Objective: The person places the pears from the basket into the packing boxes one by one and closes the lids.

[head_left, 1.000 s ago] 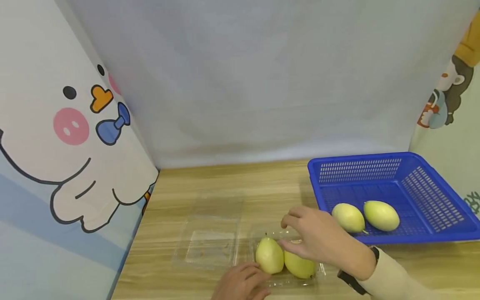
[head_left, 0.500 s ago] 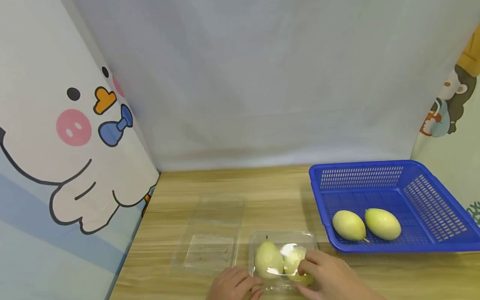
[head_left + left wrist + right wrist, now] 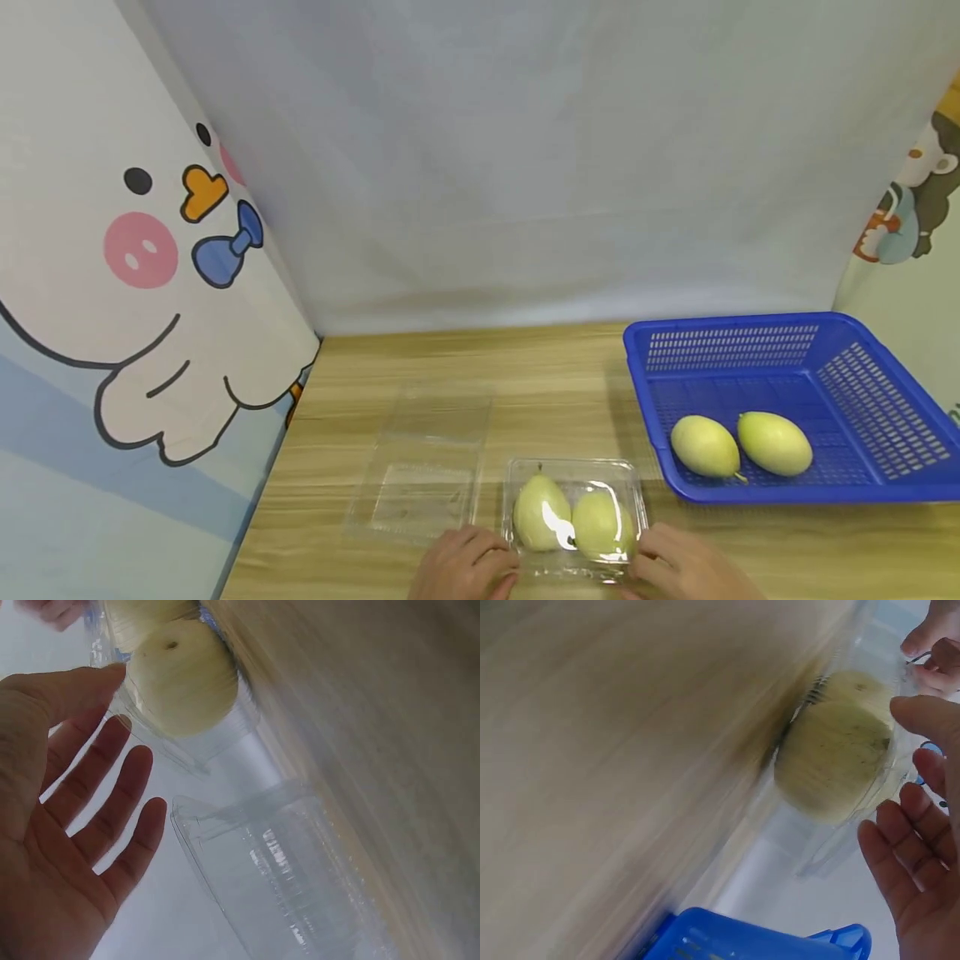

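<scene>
A clear plastic clamshell box (image 3: pixel 573 461) sits at the table's front with its lid over two pale yellow-green pears; the left pear (image 3: pixel 538 508) lies beside the right pear (image 3: pixel 602 523). My left hand (image 3: pixel 465 564) holds the front left corner, thumb and forefinger on either side of the rim, as the left wrist view shows. At the front right corner my right hand (image 3: pixel 681 567) has its thumb and fingers about the rim; in the right wrist view its other fingers (image 3: pixel 911 844) are spread. Whether the lid is snapped is too fine to tell.
Left of the box lies another clear clamshell (image 3: pixel 423 462), opened flat. A blue plastic basket (image 3: pixel 731 492) stands at the right, holding two more pears, one pear (image 3: pixel 705 447) at the left and another pear (image 3: pixel 775 443) beside it. A curtain (image 3: pixel 480 208) hangs behind the table.
My right hand has come from behind the box, down over its front, to the front right corner. The lid has swung down over the pears. My left hand stays by the left corner.
</scene>
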A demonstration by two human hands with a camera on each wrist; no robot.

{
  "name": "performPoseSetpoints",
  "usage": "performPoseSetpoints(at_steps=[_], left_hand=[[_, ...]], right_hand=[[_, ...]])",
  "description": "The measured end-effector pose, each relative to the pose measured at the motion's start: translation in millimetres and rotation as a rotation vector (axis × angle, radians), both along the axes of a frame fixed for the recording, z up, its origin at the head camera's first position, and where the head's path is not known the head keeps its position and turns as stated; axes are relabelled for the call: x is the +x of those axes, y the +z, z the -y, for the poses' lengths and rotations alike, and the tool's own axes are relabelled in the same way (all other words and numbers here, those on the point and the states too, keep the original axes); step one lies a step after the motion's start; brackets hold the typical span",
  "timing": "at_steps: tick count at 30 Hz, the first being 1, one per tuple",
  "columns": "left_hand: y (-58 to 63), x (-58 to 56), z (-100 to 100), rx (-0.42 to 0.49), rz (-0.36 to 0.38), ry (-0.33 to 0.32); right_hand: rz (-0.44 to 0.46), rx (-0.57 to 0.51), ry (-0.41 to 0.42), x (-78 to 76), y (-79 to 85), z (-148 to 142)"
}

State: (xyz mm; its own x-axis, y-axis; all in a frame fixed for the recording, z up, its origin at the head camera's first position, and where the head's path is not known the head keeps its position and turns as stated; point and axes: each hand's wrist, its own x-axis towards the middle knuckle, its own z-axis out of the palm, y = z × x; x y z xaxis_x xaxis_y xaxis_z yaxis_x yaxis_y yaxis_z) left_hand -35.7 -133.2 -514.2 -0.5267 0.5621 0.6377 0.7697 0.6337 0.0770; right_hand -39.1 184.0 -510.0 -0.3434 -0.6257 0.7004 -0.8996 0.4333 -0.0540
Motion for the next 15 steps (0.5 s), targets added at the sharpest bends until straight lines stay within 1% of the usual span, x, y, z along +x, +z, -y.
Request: performPoseSetpoints(at_steps=[2,5,9,11,15], left_hand=[[0.3,-1.6,-1,-0.015,-0.035,-0.010],[1.1,-4.6,-4,-0.026,-0.119,-0.029],[1.1,-6.8,-8,-0.006,-0.200,-0.058],[0.8,-7.1,-9,0.000,-0.211,-0.066],[-0.1,-8.7,-12,0.010,-0.216,-0.069]], right_hand=[[-0.014,-0.005,0.030,0.9,-0.8,-2],[-0.048,0.007,0.063,-0.5,0.1,-2],[-0.127,0.018,0.083,-2.7,0.3,-3],[-0.157,0.016,0.083,-2.5,-0.1,-4],[-0.185,0.013,0.073,-1.7,0.1,-7]])
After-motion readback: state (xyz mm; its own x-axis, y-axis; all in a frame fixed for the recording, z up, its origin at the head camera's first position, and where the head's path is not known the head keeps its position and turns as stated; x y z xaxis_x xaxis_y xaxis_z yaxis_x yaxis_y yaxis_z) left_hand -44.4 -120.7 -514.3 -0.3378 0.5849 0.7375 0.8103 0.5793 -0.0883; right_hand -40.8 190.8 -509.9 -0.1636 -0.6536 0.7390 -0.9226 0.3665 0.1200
